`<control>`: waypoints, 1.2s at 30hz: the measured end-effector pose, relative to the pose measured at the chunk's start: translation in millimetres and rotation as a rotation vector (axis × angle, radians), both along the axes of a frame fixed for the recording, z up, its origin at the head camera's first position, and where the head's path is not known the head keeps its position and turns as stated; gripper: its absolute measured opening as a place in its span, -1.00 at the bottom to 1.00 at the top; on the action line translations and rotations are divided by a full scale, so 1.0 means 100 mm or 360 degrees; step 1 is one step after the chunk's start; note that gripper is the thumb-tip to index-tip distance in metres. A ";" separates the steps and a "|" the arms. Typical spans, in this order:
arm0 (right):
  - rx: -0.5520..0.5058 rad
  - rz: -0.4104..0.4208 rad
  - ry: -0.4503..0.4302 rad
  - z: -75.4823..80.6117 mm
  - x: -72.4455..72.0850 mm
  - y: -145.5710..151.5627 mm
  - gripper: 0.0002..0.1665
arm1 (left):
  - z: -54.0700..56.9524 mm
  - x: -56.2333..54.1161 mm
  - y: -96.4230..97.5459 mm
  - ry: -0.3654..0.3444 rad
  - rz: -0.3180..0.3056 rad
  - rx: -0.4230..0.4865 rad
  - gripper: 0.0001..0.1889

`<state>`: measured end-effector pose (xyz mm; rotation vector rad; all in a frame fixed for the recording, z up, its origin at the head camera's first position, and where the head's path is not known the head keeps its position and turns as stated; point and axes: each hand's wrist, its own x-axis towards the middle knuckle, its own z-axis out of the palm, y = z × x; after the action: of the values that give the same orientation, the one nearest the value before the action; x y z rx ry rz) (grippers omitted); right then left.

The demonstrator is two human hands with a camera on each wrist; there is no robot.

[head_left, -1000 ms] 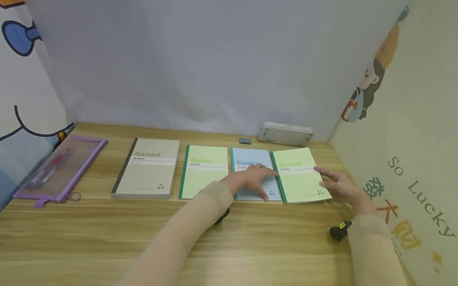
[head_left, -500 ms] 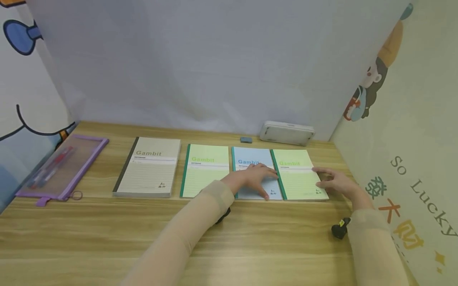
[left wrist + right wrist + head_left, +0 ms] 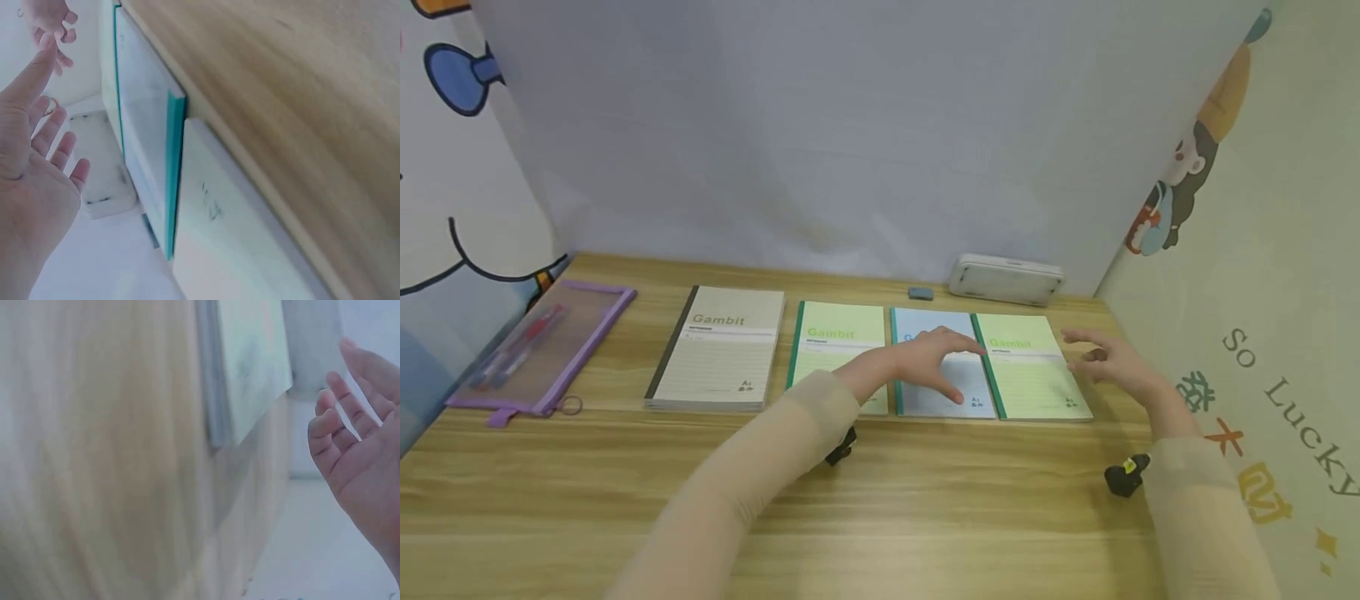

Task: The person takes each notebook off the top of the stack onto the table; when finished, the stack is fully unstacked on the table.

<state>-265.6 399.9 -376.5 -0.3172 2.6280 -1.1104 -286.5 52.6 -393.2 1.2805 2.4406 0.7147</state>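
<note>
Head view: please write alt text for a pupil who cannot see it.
A person's left hand hovers over a blue notebook, the right hand beside the rightmost green notebook. Leftward on the wooden table lie another green notebook, a grey notebook and a purple-edged pouch.

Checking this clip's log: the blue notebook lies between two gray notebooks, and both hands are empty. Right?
Not gray: the head view shows the blue notebook between the left green notebook and the right green notebook. The left hand and right hand are empty.

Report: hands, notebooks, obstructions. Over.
Left hand above blue notebook, holding nothing. Right hand beside rightmost green notebook, empty. Both notebooks side by side on table. Left sleeve hides part of left green notebook.
</note>
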 end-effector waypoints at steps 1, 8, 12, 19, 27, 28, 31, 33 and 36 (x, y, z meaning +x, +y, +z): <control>0.0004 0.0016 0.0013 0.05 0.00 -0.04 -0.28 | 0.04 0.01 -0.03 0.0011 -0.0009 0.0012 -0.15; 0.0140 0.0137 0.0132 0.31 -0.06 -0.35 -0.28 | 0.28 0.07 -0.28 0.0080 -0.0064 0.0019 -0.17; 0.0220 0.0224 0.0253 0.43 -0.07 -0.52 -0.28 | 0.45 0.12 -0.46 0.0103 -0.0071 0.0018 -0.16; 0.0220 0.0348 0.0397 0.70 0.00 -0.98 -0.27 | 0.74 0.22 -0.89 0.0135 -0.0035 0.0072 -0.12; 0.0121 0.0391 0.0503 0.84 0.01 -1.47 -0.25 | 0.93 0.30 -1.44 0.0098 0.0135 0.0152 -0.12; 0.0106 0.0381 0.0528 0.84 0.02 -1.53 -0.24 | 0.94 0.31 -1.51 0.0108 0.0158 0.0148 -0.13; 0.0061 0.0352 0.0627 0.82 0.04 -1.74 -0.24 | 0.96 0.34 -1.70 0.0154 0.0229 0.0157 -0.13; 0.0011 0.0335 0.0680 0.79 0.07 -1.89 -0.24 | 0.95 0.35 -1.84 0.0176 0.0271 0.0174 -0.14; -0.0065 0.0337 0.0709 0.75 0.14 -2.12 -0.22 | 0.92 0.39 -2.04 0.0179 0.0363 0.0167 -0.14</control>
<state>-251.9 187.5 -301.7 -0.9244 2.8529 -1.1275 -247.6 -151.4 -301.6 1.1166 2.7038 0.8611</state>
